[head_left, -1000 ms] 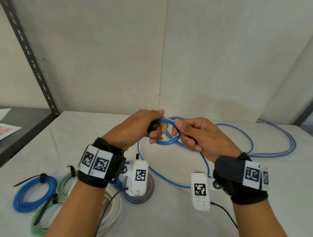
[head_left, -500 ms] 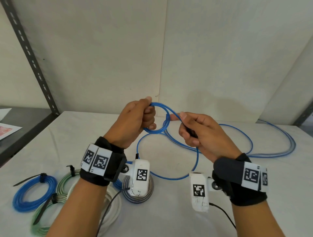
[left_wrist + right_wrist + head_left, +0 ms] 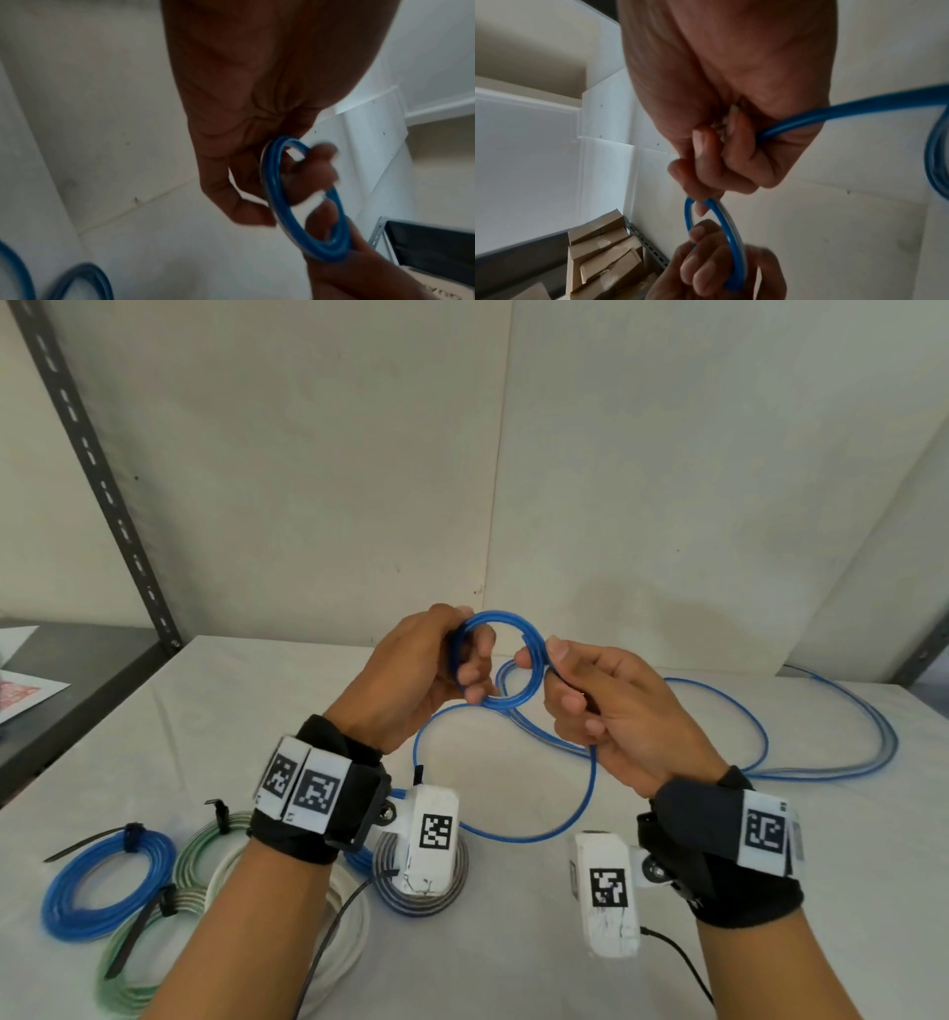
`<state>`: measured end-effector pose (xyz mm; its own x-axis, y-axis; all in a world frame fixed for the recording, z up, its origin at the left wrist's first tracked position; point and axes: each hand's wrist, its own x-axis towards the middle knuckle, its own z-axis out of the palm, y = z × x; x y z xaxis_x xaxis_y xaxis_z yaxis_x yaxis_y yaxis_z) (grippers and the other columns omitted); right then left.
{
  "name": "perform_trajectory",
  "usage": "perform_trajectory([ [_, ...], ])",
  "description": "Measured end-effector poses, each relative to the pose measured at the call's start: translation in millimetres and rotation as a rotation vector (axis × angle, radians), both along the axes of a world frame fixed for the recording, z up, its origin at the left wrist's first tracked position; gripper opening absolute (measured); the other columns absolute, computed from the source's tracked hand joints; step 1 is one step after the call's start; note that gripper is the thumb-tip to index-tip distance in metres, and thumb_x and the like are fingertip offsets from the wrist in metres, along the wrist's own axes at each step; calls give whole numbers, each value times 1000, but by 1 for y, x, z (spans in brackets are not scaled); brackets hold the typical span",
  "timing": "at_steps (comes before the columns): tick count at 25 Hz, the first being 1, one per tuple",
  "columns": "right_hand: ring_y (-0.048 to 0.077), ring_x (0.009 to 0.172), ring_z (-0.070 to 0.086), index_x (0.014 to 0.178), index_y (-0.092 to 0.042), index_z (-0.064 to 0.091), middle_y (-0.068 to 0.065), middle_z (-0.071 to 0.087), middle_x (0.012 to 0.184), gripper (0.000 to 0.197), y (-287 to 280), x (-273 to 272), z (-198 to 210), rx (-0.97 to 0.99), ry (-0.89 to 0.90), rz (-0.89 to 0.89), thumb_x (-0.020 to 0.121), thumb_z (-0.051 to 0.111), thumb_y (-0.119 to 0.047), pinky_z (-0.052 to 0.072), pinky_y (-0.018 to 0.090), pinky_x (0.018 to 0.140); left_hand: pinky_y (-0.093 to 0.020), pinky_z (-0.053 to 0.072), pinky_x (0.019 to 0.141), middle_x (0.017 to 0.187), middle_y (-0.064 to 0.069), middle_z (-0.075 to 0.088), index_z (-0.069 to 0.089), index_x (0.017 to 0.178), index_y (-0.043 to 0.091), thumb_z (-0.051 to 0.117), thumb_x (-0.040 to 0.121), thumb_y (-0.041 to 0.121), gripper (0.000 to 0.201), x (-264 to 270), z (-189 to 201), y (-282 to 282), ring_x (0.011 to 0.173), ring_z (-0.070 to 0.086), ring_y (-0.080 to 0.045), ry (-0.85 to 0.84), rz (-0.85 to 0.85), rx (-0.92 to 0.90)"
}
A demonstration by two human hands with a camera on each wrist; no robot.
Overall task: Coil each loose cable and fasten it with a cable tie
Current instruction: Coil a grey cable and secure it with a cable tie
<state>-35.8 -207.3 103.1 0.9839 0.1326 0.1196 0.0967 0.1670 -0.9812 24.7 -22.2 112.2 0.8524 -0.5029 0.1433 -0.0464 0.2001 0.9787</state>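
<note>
My left hand (image 3: 411,680) and right hand (image 3: 624,716) hold a small coil of the blue cable (image 3: 495,660) up above the counter (image 3: 513,942), out in front of me. Left fingers (image 3: 475,677) are curled through the loop, gripping its left side; right thumb and forefinger pinch its right side, other right fingers curled over the strand running down through my palm. From there the cable drops into a bigger loose loop on the counter, and the rest trails off in long bends to the right. The left wrist view is blurred, so I can't tell how many turns the coil has, maybe two or three. At near left lie tied coils: a blue coil (image 3: 102,886), a green coil (image 3: 138,963), a white coil (image 3: 349,932) and a grey coil (image 3: 426,896), the blue and green ones with a black cable tie (image 3: 138,929).
</note>
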Motion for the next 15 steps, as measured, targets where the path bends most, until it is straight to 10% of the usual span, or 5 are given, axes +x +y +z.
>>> perform_trajectory([
  [3, 6, 45, 26, 97, -5, 73, -2, 39, 53, 31, -6, -6, 4, -249, -31, 36, 102, 49, -24, 17, 21, 48, -53, 50, 90, 55, -16, 57, 59, 70, 2, 24, 107, 25, 56, -4, 0, 4, 56, 56, -28, -136, -56, 274],
  [8, 7, 46, 31, 100, 3, 73, -3, 40, 50, 31, 1, -7, 4, -478, -30, 68, 103, 52, -20, 29, 15, 45, -35, 50, 68, 59, -2, 54, 57, 71, -4, 38, 106, 41, 60, -8, -7, -2, 57, 49, -15, -329, 6, 694],
  [15, 9, 45, 31, 103, -3, 74, 3, 46, 53, 34, 1, 0, -1, -337, -54, -59, 102, 52, -28, 27, 17, 45, -34, 38, 62, 55, -6, 42, 47, 60, 5, 42, 107, 33, 54, 2, -12, -6, 55, 42, -17, -446, 279, 429],
])
